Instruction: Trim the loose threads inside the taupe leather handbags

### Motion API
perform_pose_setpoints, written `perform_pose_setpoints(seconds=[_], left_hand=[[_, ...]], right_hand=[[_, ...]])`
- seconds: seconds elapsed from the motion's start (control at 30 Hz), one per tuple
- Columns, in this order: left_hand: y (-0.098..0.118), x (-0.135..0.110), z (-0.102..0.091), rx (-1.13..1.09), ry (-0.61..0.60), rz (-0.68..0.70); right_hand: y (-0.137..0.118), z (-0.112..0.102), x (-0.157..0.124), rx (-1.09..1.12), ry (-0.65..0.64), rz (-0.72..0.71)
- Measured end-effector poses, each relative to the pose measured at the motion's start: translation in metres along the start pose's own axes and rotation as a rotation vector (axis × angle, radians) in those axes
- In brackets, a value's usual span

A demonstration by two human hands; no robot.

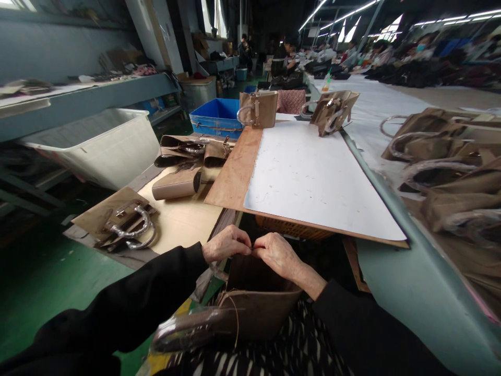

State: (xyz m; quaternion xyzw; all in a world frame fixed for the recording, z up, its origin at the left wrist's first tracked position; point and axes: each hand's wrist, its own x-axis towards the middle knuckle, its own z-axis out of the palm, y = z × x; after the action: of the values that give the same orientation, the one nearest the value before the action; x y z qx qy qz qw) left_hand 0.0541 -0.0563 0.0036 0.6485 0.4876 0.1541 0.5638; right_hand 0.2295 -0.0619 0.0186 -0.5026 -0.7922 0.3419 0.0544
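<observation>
Both my hands are down at my lap, working on one tan handbag (256, 305). My left hand (227, 244) is curled tight, fingertips pinching the bag's top rim. My right hand (279, 254) is clenched the same way on the same rim, and its knuckles touch the left hand's. I can't tell whether anything smaller sits between the fingertips. The handbag stands mouth-up on my lap, just below the near edge of the wooden board (230, 180). Its plastic-wrapped handle (188, 326) lies off to the left, low and sideways. A loose thread (236, 318) hangs down the bag's front.

A white sheet (313, 177) covers most of the board. A woven basket (289, 228) shows under the board's near edge, just beyond my hands. Two upright tan bags stand at the board's far edge, one at the left (260, 108) and one at the right (332, 110), tilted. A lower side table (183, 219) to the left carries a heap of bags (183, 162) at its far end. A flat bag with wrapped handles (125, 224) lies at its near left corner. Behind that are a blue crate (217, 117) and a white tub (102, 143). More tan bags (450, 172) are piled along the long bench on the right. Other people sit far back, too small for detail.
</observation>
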Motion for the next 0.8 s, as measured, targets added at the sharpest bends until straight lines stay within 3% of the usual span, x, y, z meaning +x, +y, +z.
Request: perform_pose_setpoints(seconds=[0.37,0.67,0.8], left_hand=[[0.009,0.000,0.007,0.160,0.012,0.099],[0.020,0.006,0.018,0.163,-0.045,0.151],[0.025,0.008,0.022,0.173,-0.070,0.161]], right_hand=[[0.003,-0.001,-0.015,0.024,0.027,0.054],[0.049,-0.024,-0.050,0.044,-0.016,0.234],[0.064,-0.021,-0.071,0.064,0.014,0.322]])
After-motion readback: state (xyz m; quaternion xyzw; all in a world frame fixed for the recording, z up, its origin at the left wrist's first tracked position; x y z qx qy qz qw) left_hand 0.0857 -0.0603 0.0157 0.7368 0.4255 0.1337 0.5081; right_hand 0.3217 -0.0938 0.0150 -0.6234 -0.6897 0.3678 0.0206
